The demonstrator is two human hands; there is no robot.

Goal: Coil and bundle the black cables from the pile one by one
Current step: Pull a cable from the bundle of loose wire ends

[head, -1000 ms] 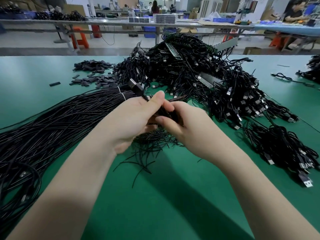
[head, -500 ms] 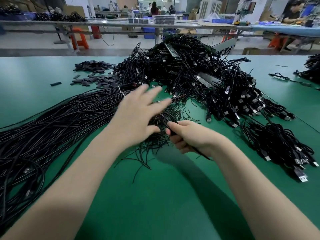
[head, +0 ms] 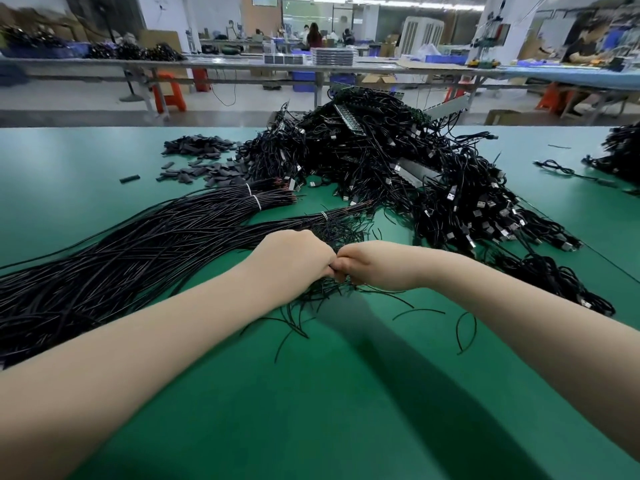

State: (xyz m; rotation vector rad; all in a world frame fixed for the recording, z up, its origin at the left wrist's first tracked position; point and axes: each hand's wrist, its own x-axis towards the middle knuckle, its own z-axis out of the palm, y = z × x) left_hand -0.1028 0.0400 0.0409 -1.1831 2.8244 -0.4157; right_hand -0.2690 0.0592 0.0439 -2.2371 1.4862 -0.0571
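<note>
Nearest us, over the bare green table (head: pixel 311 410), our two forearms run forward and meet at the knuckles. Our left hand (head: pixel 298 259) is curled into a fist, and our right hand (head: pixel 369 268) is curled against it, the two touching above a small litter of short black ties (head: pixel 311 303). Both seem to be closing on something thin between them, probably one of those ties or the coil it goes round, but the fingers hide it and we cannot tell which. We judge that we are at the binding step for one cable: the next move calls for a firm twist or pull to cinch the tie, keeping the loops from springing apart, then setting the bundle aside and reaching for another.

Just beyond our left hand lies the sheaf of long straight cables (head: pixel 138 251), banded near their ends with white ties and fanning back toward our left side. Farther off, ahead and to our right, the big tangled pile (head: pixel 398 161) of cables with plugs sits well apart from both hands. Left of that pile is a scatter of small dark sleeves (head: pixel 197 157). Much remains to be coiled.
</note>
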